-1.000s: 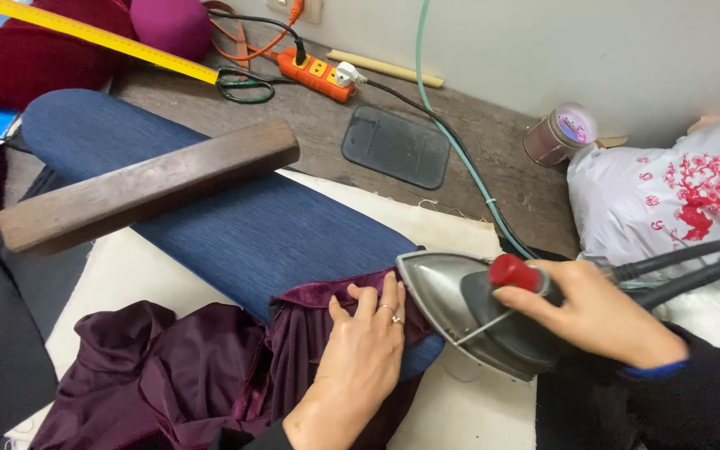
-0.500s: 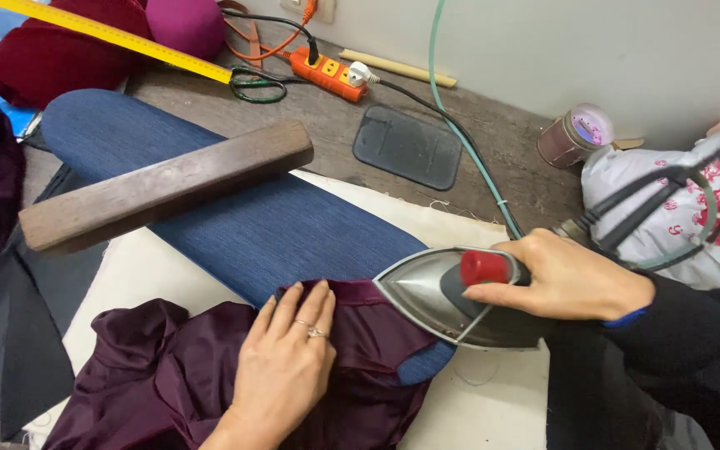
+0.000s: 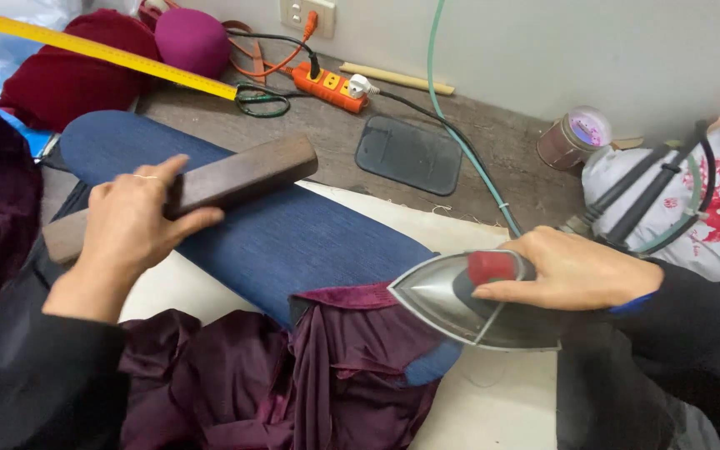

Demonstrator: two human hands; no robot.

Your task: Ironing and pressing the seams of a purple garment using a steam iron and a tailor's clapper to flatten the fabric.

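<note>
Nearest, draped over the near end of the blue padded board (image 3: 293,242): maroon fabric (image 3: 352,350), bunched and spilling off the board's near-left side, its lower folds cut off by the frame edge. At the board's near-right corner, iron (image 3: 460,304) tilted with its pointed nose over the fabric's edge; right hand (image 3: 577,271) with its grip clamped around the handle beside the red knob. Hard to tell whether the soleplate rests flat on the cloth or is lifted clear. Further up the board, lying across it: wooden block (image 3: 243,171), left hand (image 3: 131,221) with its grip closed over the block's left part, thumb beneath. Step in hand, by the look: pressing a fold of the fabric, block taken up for clapping it flat. Next move calls for setting the block squarely on the pressed spot, with the iron's nose kept clear of the fingers. Beyond the board on the desk (image 3: 493,142): grey mat (image 3: 408,154), orange power strip (image 3: 327,83), yellow ruler (image 3: 93,52). Iron's cords mostly hidden past the right wrist.
</note>
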